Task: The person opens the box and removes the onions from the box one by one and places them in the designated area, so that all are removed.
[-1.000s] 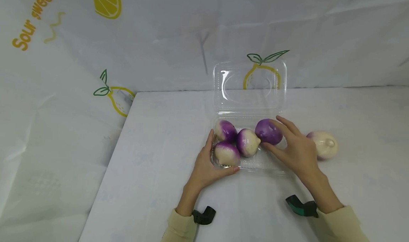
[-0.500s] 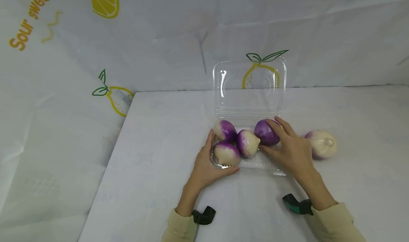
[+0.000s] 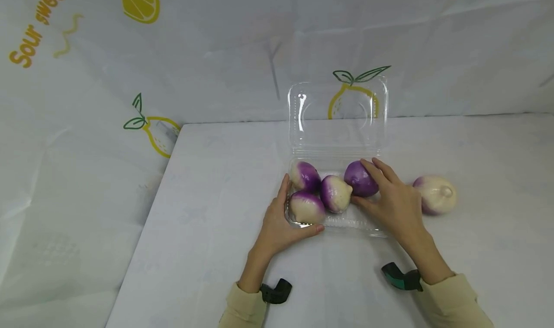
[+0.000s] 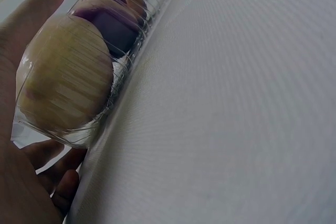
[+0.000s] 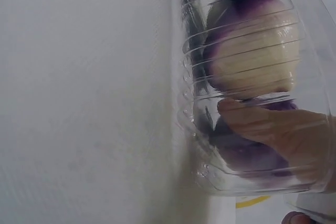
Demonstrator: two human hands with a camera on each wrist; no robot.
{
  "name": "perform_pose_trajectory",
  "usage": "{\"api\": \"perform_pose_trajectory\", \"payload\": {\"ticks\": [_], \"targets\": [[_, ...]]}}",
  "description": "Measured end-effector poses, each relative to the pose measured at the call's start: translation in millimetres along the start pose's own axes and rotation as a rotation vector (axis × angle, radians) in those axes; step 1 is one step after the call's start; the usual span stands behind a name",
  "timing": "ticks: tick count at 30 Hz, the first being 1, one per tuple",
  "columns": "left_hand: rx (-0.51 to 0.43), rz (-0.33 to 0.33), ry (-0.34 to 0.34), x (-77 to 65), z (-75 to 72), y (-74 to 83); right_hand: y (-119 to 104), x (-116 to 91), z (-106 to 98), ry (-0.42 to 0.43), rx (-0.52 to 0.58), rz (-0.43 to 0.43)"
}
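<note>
A clear plastic clamshell container point(image 3: 346, 220) lies on the table with its lid point(image 3: 337, 138) raised at the back. My left hand point(image 3: 277, 228) holds the container's left end, thumb along the front rim and fingers at the side. Inside, a back-left turnip point(image 3: 305, 176), a front-left turnip point(image 3: 307, 208) and a middle turnip point(image 3: 335, 194) sit close together, white and purple. My right hand point(image 3: 400, 208) grips a mostly purple turnip point(image 3: 359, 180) in the container's right half. Through the clear wall, the right wrist view shows the thumb point(image 5: 252, 119) against this turnip.
Another turnip point(image 3: 438, 195) lies on the white-covered table point(image 3: 216, 174) right of the container, beside my right hand. A pale cloth backdrop point(image 3: 225, 68) with lemon prints hangs behind the table. Black wrist mounts point(image 3: 276, 291) sit by both cuffs.
My right hand has shifted slightly left with the purple turnip over the first half second, then stayed nearly still. The left hand keeps its hold on the container.
</note>
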State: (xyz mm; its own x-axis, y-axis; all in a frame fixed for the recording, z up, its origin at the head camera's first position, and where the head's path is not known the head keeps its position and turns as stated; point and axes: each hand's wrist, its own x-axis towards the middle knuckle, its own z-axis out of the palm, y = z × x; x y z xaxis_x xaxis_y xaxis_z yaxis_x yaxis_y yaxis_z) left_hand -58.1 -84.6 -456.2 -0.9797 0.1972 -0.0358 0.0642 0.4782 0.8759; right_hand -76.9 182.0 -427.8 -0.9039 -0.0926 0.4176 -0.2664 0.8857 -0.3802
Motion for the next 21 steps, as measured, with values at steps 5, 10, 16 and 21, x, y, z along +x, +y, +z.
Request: {"api": "perform_pose_trajectory", "payload": {"ticks": [5,10,16,21], "targets": [[0.004,0.002,0.001,0.9,0.3,0.0,-0.1,0.6,0.2,-0.004,-0.014,0.001],[0.010,0.003,-0.002,0.7,-0.6,1.5,-0.4,-0.8,1.7,0.020,0.027,0.028],[0.015,0.003,0.002,0.4,-1.5,2.7,-2.0,-1.6,0.3,0.015,0.063,0.052],[0.018,0.001,-0.001,0.1,-1.3,3.1,-1.7,-2.6,-1.7,0.028,0.064,0.048]]}}
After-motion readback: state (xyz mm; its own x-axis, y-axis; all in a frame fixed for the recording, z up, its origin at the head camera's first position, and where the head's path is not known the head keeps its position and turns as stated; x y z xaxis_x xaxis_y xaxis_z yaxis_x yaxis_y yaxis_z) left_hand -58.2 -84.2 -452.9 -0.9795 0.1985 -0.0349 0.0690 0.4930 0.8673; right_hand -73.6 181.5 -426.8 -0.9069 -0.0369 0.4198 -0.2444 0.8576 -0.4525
